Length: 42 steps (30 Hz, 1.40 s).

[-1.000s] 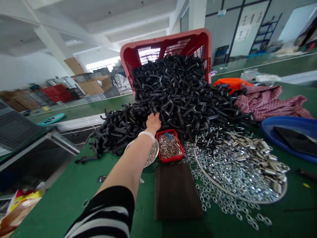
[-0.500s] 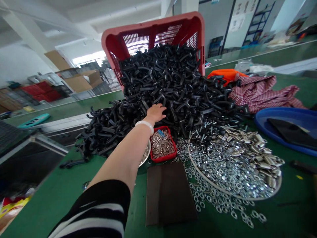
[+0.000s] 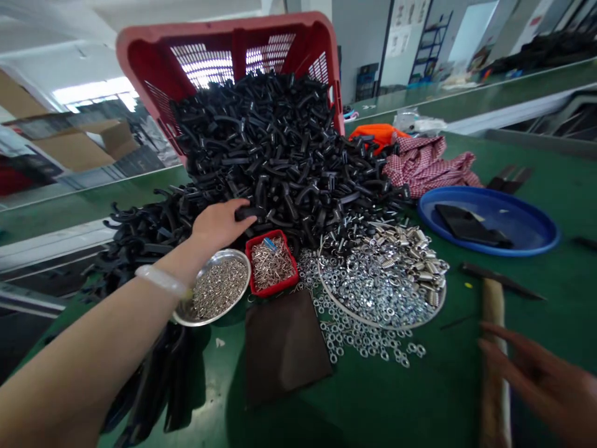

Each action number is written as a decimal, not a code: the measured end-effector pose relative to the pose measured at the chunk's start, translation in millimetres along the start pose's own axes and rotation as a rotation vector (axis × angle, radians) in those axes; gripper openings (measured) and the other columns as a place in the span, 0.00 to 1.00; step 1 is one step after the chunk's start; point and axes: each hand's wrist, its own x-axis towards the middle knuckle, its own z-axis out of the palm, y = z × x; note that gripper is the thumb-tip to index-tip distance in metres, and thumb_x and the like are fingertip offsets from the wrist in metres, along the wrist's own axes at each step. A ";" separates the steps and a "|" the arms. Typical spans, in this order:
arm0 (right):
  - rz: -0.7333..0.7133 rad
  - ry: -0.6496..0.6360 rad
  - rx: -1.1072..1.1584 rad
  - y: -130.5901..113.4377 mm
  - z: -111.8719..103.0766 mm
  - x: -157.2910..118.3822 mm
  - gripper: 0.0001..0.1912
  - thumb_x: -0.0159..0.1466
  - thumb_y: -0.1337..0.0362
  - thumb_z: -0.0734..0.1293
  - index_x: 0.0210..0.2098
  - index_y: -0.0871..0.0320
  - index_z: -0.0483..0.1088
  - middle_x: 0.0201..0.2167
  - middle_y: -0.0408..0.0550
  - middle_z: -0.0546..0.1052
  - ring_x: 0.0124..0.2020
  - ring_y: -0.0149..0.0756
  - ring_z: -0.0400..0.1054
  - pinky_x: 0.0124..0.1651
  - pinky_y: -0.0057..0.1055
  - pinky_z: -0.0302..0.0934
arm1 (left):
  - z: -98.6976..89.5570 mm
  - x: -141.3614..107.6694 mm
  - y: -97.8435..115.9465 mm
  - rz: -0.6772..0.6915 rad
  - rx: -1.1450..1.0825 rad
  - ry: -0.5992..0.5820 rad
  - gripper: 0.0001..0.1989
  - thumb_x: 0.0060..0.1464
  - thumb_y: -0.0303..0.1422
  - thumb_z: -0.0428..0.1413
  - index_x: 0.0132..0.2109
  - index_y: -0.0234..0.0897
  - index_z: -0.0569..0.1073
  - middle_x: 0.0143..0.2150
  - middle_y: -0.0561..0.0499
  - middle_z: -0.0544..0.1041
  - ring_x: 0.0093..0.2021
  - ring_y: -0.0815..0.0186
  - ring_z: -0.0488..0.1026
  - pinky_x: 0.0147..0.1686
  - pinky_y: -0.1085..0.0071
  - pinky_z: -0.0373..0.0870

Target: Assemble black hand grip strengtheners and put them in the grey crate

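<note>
My left hand (image 3: 218,229) is closed on a black curved plastic part (image 3: 246,213) at the front of a big heap of similar black parts (image 3: 280,162). Below its wrist is a metal bowl of small silvery pieces (image 3: 219,287), and beside that a red tray (image 3: 272,290) of small metal pins with a blue piece on top. On the right, my right hand (image 3: 543,379) is blurred. Its fingers are stretched apart over the wooden handle of a hammer (image 3: 493,311) with a dark pointed head. Whether they touch the handle, I cannot tell.
A tipped red crate (image 3: 228,28) spills the black parts. A round plate (image 3: 443,305) overflows with washers and springs. A dark flat pad (image 3: 286,348) lies in front. Further right are a blue tray (image 3: 527,224) and a checked cloth (image 3: 429,163). Black parts lie at lower left (image 3: 180,379).
My left hand has drawn back a little from the heap and now holds a black part. My right hand has come into view at the hammer. The view has turned right.
</note>
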 end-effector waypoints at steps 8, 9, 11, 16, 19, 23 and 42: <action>-0.476 0.025 -0.343 -115.5 -7.7 128.4 0.21 0.63 0.60 0.53 0.49 0.59 0.68 0.41 0.53 0.73 0.41 0.40 0.67 0.41 0.33 0.61 | -31.8 -152.2 63.8 0.380 0.226 -0.497 0.08 0.49 0.30 0.53 0.34 0.34 0.76 0.32 0.39 0.76 0.36 0.49 0.74 0.32 0.59 0.68; -0.492 -0.003 -0.364 -122.8 -2.9 144.6 0.20 0.63 0.62 0.53 0.49 0.59 0.68 0.43 0.53 0.73 0.44 0.40 0.66 0.44 0.33 0.60 | -27.3 -161.0 71.2 0.404 0.206 -0.530 0.07 0.48 0.29 0.53 0.33 0.34 0.76 0.32 0.39 0.76 0.34 0.50 0.74 0.31 0.59 0.69; -0.477 -0.069 -0.387 -136.5 6.5 169.7 0.20 0.64 0.61 0.52 0.48 0.58 0.69 0.46 0.51 0.72 0.47 0.39 0.64 0.47 0.32 0.58 | -13.7 -170.4 81.3 0.434 0.119 -0.497 0.08 0.48 0.31 0.54 0.36 0.35 0.75 0.33 0.40 0.76 0.33 0.52 0.74 0.30 0.61 0.69; -0.281 -0.326 -0.494 -168.3 24.2 196.5 0.18 0.59 0.55 0.59 0.41 0.57 0.73 0.42 0.54 0.74 0.42 0.44 0.67 0.41 0.37 0.61 | 28.8 -164.9 77.6 0.386 -0.280 -0.438 0.14 0.46 0.36 0.54 0.43 0.42 0.72 0.37 0.50 0.76 0.35 0.61 0.73 0.32 0.69 0.67; -0.259 -0.347 -0.504 -176.0 30.4 202.0 0.15 0.54 0.60 0.64 0.38 0.60 0.74 0.40 0.59 0.74 0.40 0.47 0.68 0.40 0.39 0.61 | 48.3 -161.0 65.2 0.253 -0.422 -0.516 0.15 0.44 0.44 0.55 0.36 0.40 0.73 0.31 0.52 0.74 0.31 0.65 0.71 0.29 0.72 0.64; -0.308 -0.321 -0.447 -170.4 32.0 201.6 0.13 0.52 0.62 0.64 0.36 0.59 0.72 0.40 0.56 0.74 0.39 0.45 0.68 0.38 0.35 0.61 | 64.1 -170.3 56.8 0.248 -0.490 -0.340 0.13 0.42 0.42 0.56 0.32 0.37 0.70 0.34 0.50 0.72 0.35 0.64 0.69 0.33 0.72 0.62; -0.046 -0.204 0.561 -141.7 21.2 184.8 0.15 0.43 0.58 0.73 0.26 0.59 0.68 0.13 0.37 0.65 0.14 0.24 0.56 0.16 0.23 0.47 | 64.4 -130.7 143.1 0.031 -1.171 -0.438 0.13 0.46 0.36 0.56 0.40 0.35 0.72 0.29 0.51 0.74 0.23 0.72 0.68 0.22 0.76 0.65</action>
